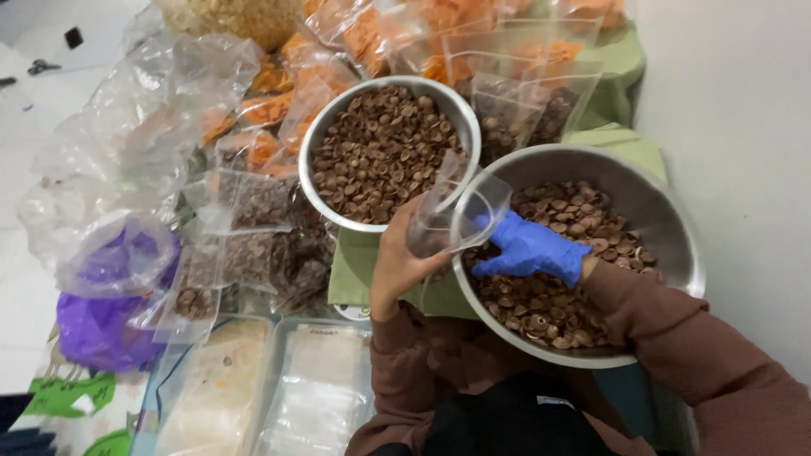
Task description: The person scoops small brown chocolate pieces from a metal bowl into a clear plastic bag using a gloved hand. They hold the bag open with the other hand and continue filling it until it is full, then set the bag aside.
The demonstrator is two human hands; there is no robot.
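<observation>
A: We start at the fingers. The left hand (399, 262), bare, has its fingers wrapped around the lower part of a clear plastic pouch (456, 215), gripping it with the mouth held open and tipped toward the near bowl.

B: And the right hand (530, 249)? We note a blue glove. Its fingers are curled downward into the brown cup-shaped pieces (549, 304), cupped over them; whether any pieces are actually held inside the curl, we cannot tell.

A: Agreed. The pouch mouth sits just beside the gloved fingers, over the rim of the near steel bowl (676, 245). That bowl is partly filled with the brown pieces.

B: Moving outward: a second steel bowl (325, 135) stands just behind and to the left, touching or nearly touching the first, heaped with the same brown pieces. Both rest on a green cloth (351, 270).

A: Brown sleeves (676, 338) cover both forearms.

B: Farther left, we log a spread of filled clear bags (253, 203), some with brown pieces, some with orange ones (270, 108). More orange-filled bags lie behind the bowls.

A: At the left edge, a purple bag (101, 329) sits inside clear plastic. Near us, shallow trays (279, 325) hold flat stacks of empty clear pouches.
</observation>
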